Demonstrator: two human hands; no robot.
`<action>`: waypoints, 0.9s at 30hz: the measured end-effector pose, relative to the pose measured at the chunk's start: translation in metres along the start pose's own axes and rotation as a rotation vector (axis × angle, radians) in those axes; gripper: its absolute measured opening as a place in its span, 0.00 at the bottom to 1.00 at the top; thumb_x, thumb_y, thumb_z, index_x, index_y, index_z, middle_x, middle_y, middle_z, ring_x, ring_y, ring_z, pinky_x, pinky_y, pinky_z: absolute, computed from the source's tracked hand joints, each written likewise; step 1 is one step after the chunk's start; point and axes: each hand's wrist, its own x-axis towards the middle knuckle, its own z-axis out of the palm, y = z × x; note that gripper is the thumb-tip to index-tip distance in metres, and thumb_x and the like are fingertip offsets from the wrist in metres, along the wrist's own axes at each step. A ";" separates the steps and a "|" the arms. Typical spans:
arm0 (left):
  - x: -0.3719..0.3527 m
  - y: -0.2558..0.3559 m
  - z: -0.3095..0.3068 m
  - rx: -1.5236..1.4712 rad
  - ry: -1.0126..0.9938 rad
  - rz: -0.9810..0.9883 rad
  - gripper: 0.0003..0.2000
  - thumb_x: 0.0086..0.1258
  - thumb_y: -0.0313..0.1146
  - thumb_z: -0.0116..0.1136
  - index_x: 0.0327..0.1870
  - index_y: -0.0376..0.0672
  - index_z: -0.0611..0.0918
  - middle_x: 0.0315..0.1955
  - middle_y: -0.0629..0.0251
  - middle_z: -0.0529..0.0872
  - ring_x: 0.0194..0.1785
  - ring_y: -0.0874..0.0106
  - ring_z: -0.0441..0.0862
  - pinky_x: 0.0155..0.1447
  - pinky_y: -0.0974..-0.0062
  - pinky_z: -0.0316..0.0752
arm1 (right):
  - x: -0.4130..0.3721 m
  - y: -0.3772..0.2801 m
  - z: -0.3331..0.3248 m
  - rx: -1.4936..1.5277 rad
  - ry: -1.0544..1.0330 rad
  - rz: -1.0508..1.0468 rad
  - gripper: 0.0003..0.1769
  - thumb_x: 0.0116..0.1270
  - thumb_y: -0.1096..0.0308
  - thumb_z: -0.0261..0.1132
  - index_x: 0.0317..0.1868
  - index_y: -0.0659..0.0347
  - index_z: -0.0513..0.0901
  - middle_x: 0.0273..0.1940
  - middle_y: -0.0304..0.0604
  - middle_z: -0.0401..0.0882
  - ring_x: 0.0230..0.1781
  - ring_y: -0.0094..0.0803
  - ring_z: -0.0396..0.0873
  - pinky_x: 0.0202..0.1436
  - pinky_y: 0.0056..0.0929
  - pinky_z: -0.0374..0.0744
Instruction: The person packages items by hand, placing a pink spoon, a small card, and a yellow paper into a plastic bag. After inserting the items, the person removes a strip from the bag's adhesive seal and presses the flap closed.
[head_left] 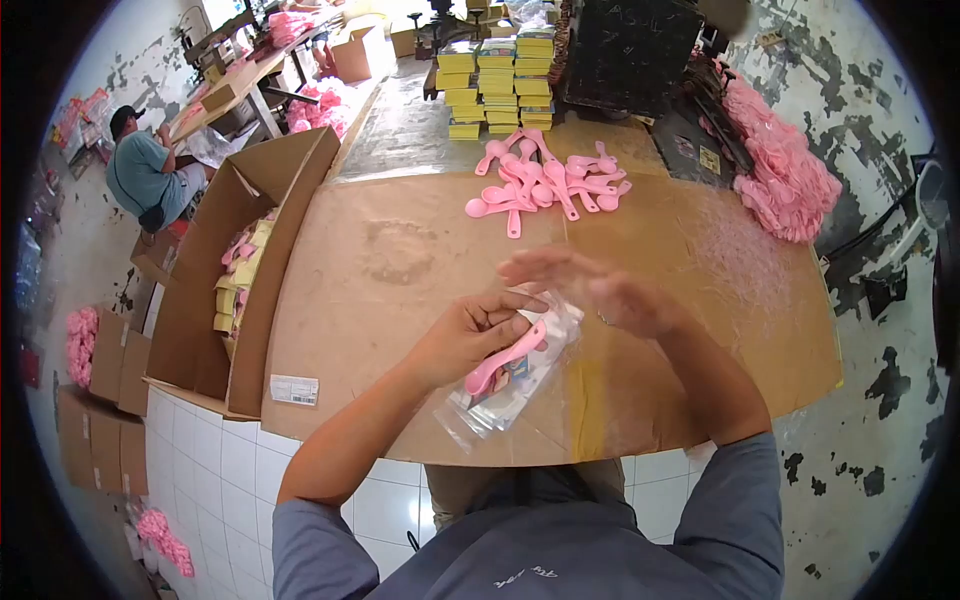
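Observation:
My left hand [478, 332] is closed around the handle of a pink plastic spoon [500, 362], its bowl end pointing down toward me. Under the spoon lie clear plastic bags [530, 395], and a small printed card [517, 370] shows beside the spoon. Just right of it, my right hand [615, 292] hovers over the bags' upper end, blurred by motion, with its fingers stretched out and nothing visible in them. Farther up the cardboard-covered table [370, 330] is a loose heap of pink spoons [545, 180].
Stacks of yellow-edged card packs [495, 85] stand behind the heap, near a black box [625, 60]. An open carton [260, 290] at left holds yellow packs and pink items. Pink bundles [775, 160] lie at right. Another person [145, 170] sits at far left.

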 end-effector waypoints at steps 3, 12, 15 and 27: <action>0.002 -0.005 -0.003 -0.041 -0.077 0.059 0.17 0.81 0.31 0.60 0.67 0.36 0.79 0.48 0.65 0.91 0.46 0.81 0.85 0.52 0.79 0.80 | -0.008 -0.022 -0.003 -0.664 0.000 -0.069 0.13 0.74 0.70 0.66 0.56 0.62 0.85 0.57 0.47 0.83 0.59 0.38 0.81 0.65 0.38 0.76; -0.004 0.016 0.016 0.344 0.134 0.384 0.24 0.76 0.22 0.57 0.72 0.35 0.72 0.68 0.58 0.79 0.71 0.71 0.76 0.75 0.71 0.69 | -0.006 -0.074 0.021 -1.209 0.155 -0.324 0.05 0.66 0.74 0.71 0.42 0.62 0.88 0.41 0.43 0.85 0.43 0.41 0.85 0.46 0.37 0.81; -0.010 0.019 0.024 0.521 0.142 0.443 0.25 0.74 0.19 0.57 0.73 0.34 0.72 0.68 0.57 0.79 0.72 0.71 0.75 0.77 0.70 0.66 | -0.005 -0.077 0.025 -1.196 0.229 -0.236 0.06 0.67 0.74 0.71 0.43 0.62 0.88 0.39 0.43 0.85 0.39 0.42 0.84 0.43 0.37 0.81; 0.005 0.035 0.034 0.334 0.246 0.338 0.19 0.80 0.29 0.61 0.68 0.35 0.78 0.44 0.61 0.93 0.46 0.81 0.88 0.49 0.82 0.81 | 0.001 -0.050 0.020 -1.315 0.479 -0.435 0.10 0.64 0.74 0.71 0.46 0.60 0.86 0.44 0.44 0.83 0.45 0.41 0.84 0.46 0.38 0.80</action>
